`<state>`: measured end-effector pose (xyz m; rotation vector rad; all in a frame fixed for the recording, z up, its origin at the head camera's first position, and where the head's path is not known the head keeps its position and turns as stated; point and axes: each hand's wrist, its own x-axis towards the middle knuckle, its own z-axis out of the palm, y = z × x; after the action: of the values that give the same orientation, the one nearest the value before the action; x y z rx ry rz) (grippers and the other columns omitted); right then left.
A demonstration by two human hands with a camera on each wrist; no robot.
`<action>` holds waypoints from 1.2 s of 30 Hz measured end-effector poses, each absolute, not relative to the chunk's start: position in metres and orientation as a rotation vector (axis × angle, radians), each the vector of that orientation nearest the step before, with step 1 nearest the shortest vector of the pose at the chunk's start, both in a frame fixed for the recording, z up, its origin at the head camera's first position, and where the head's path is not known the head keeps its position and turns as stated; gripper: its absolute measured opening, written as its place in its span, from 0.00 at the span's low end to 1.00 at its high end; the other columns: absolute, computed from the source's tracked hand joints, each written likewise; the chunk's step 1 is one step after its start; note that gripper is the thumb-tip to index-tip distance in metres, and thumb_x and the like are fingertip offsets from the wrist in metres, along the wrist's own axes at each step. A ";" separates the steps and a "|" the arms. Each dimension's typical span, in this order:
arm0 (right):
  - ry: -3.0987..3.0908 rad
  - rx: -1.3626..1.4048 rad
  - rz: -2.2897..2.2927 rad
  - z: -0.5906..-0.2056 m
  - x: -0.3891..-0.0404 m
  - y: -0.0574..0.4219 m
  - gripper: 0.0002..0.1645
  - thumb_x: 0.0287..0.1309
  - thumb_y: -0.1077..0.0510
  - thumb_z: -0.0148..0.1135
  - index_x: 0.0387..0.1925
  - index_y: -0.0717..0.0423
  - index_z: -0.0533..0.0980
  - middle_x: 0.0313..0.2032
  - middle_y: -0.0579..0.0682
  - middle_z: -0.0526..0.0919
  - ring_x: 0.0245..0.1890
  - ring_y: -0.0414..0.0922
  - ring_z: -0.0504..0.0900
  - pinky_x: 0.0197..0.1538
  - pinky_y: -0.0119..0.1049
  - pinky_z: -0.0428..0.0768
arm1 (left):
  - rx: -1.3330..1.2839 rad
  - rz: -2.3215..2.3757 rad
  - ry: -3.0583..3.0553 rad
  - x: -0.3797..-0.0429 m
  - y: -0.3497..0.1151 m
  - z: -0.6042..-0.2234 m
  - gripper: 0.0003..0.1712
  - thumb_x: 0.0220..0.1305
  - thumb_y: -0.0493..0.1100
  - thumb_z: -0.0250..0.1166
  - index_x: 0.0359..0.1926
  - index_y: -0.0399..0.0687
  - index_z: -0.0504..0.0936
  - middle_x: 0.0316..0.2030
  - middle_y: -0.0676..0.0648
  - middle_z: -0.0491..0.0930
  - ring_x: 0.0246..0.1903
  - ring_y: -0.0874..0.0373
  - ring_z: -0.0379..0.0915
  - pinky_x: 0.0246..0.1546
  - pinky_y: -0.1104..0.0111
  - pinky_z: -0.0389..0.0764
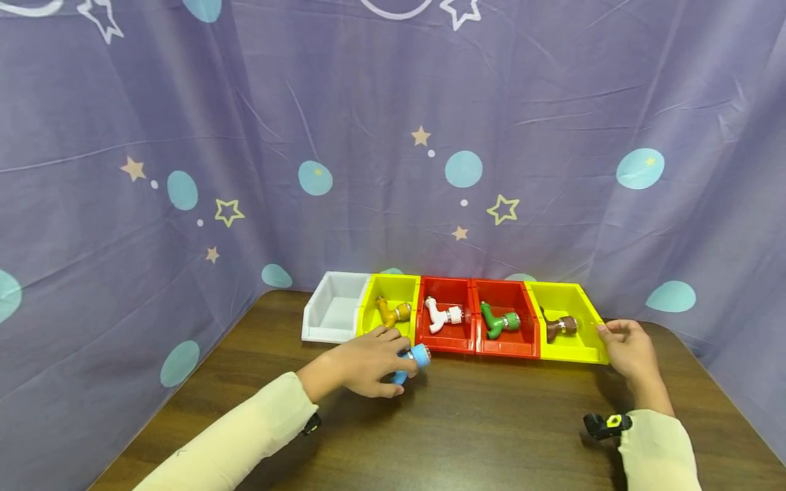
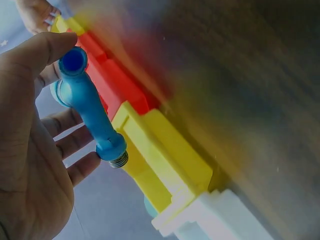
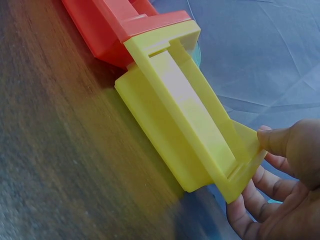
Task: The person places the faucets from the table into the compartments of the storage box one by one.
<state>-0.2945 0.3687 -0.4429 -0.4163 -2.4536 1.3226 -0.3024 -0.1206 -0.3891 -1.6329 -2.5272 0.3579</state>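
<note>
My left hand (image 1: 373,363) grips a light blue plastic tap (image 1: 420,355) in front of the left yellow bin (image 1: 368,315). In the left wrist view the tap (image 2: 91,112) shows its round outlet and threaded end, with the thumb and fingers about it. At the right end of the bin row, my right hand (image 1: 632,351) pinches the side wall of the other yellow bin (image 1: 571,352), thumb over the rim and fingers outside. That bin holds a brown tap (image 1: 560,327). A yellow-orange tap (image 1: 393,311) lies in the left yellow bin, partly behind the left hand.
Two red bins stand between the yellow ones, holding a white tap (image 1: 442,315) and a green tap (image 1: 500,320). A white bin (image 1: 334,334) with nothing in it ends the row at left. All stand on a brown wooden table (image 1: 479,423) before a purple patterned curtain (image 1: 381,116).
</note>
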 end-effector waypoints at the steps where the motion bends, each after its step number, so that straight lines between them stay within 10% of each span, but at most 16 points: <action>1: -2.452 -0.416 1.325 -0.443 -0.294 0.369 0.22 0.78 0.50 0.51 0.54 0.68 0.68 0.45 0.69 0.80 0.30 0.42 0.77 0.28 0.33 0.78 | -1.627 0.364 -2.526 -0.303 -0.122 -0.387 0.15 0.70 0.63 0.61 0.52 0.68 0.79 0.49 0.55 0.71 0.51 0.56 0.66 0.56 0.57 0.70; 36: -2.453 -0.421 1.329 -0.444 -0.294 0.369 0.24 0.78 0.50 0.51 0.55 0.69 0.67 0.45 0.71 0.79 0.30 0.43 0.78 0.27 0.33 0.78 | -1.282 0.340 -2.687 -0.361 -0.225 -0.346 0.16 0.70 0.53 0.66 0.56 0.59 0.78 0.52 0.46 0.73 0.50 0.48 0.68 0.51 0.51 0.76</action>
<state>-0.2937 0.3686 -0.4437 -0.4212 -2.4531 1.3295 -0.3606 -0.2247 -0.3463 -1.2819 -2.6869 0.3397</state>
